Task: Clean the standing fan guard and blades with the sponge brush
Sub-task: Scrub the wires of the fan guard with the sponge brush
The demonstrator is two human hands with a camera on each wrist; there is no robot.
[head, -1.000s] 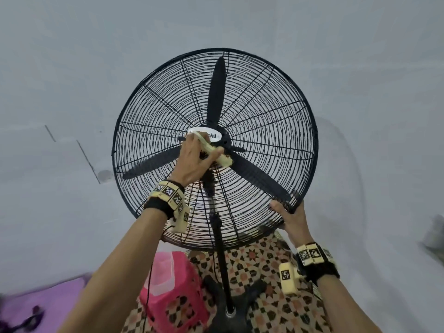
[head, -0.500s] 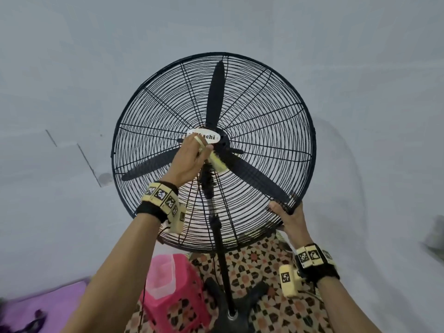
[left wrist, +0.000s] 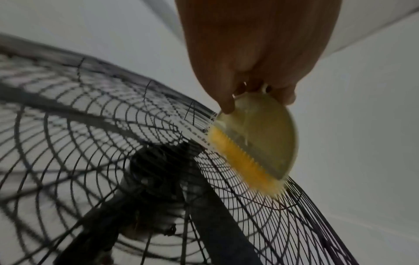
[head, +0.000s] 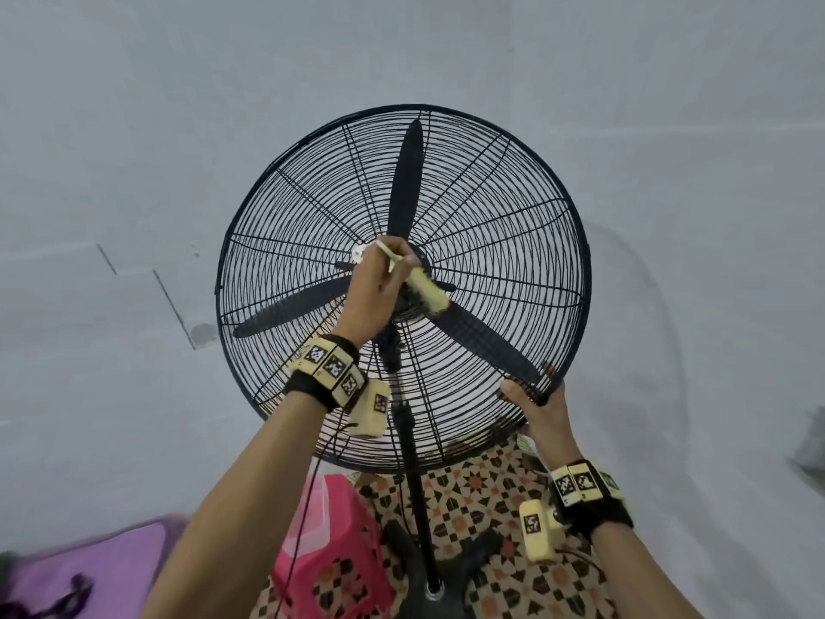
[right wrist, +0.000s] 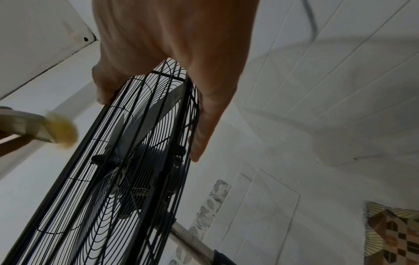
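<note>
A black standing fan fills the head view, its round wire guard (head: 513, 243) tilted toward me with three black blades (head: 408, 180) behind it. My left hand (head: 375, 288) grips the pale handle of the sponge brush (head: 428, 292) at the guard's centre. The brush's yellow sponge edge (left wrist: 244, 161) lies against the guard wires (left wrist: 90, 143) by the hub. My right hand (head: 538, 402) grips the guard's lower right rim, thumb in front and fingers (right wrist: 204, 136) behind the rim (right wrist: 190, 93). The brush (right wrist: 56, 130) shows blurred in the right wrist view.
The fan pole (head: 413, 462) runs down to a dark base (head: 433, 591) on a patterned floor mat (head: 482, 498). A pink plastic stool (head: 330, 547) stands left of the pole, and a purple mat (head: 102, 569) lies at the bottom left. A pale wall (head: 134, 127) is behind the fan.
My left hand has slid the brush from the hub label a little to the lower right over the guard's centre. My right hand has kept its hold on the rim.
</note>
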